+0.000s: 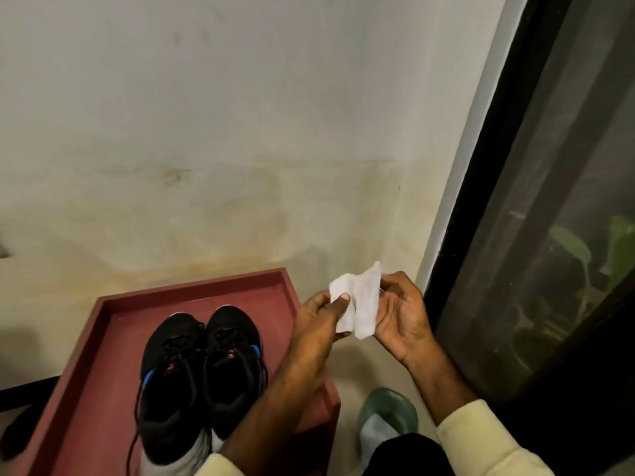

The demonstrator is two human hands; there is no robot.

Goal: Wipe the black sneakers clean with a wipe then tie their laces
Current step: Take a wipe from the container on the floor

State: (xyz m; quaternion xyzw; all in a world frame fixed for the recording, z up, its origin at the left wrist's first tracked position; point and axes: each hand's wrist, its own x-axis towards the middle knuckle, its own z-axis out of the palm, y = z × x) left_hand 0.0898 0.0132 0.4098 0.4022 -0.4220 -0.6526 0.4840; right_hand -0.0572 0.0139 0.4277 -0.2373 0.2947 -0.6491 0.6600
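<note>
Two black sneakers with blue and pink accents stand side by side, toes away from me, on a dark red tray-topped stand (103, 321). The left sneaker (171, 372) and the right sneaker (233, 365) have loose black laces hanging down. To the right of the stand, both hands hold a white wipe (360, 300) between them in the air. My left hand (319, 324) pinches its left edge with the thumb on top. My right hand (402, 314) grips its right edge with the palm turned toward me.
A stained pale wall rises behind the stand. A dark glass door with a black frame (481, 235) runs down the right side, plants behind it. My foot in a green slipper (388, 413) rests on the floor below my right hand.
</note>
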